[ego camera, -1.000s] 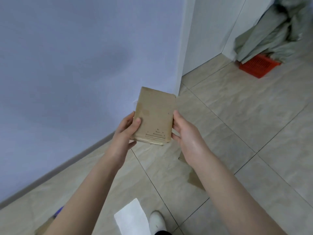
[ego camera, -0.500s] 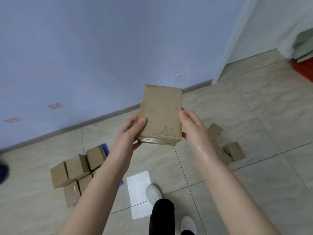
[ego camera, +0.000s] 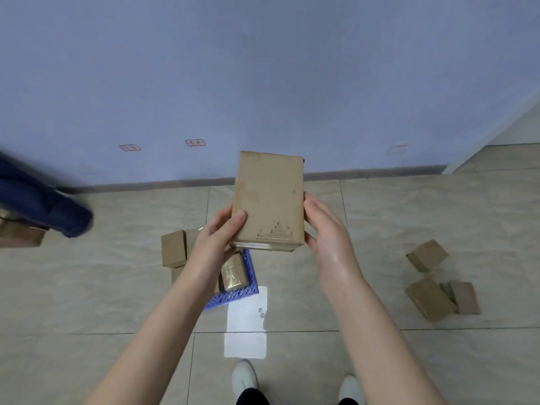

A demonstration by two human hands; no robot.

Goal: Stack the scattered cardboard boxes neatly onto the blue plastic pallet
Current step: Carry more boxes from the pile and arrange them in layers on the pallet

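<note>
I hold a flat brown cardboard box [ego camera: 268, 200] upright in front of me, above the floor. My left hand [ego camera: 217, 242] grips its lower left edge, thumb on the face. My right hand [ego camera: 327, 238] grips its lower right edge. Below, the blue plastic pallet [ego camera: 236, 295] lies on the floor, mostly hidden by my left forearm, with cardboard boxes [ego camera: 174, 248] on it and one taped box [ego camera: 233, 273] near its right edge. Three loose boxes [ego camera: 428, 298] lie scattered on the tiles at the right.
A white sheet [ego camera: 246, 325] lies on the floor just before the pallet. My white shoes [ego camera: 244, 377] stand at the bottom. Another person's dark blue leg [ego camera: 43, 204] is at the left, beside a box [ego camera: 20, 236]. A lilac wall [ego camera: 263, 83] rises behind.
My view has swung left, bringing the pallet under my hands and the scattered boxes to the right. The held box stays in the same two-handed grip.
</note>
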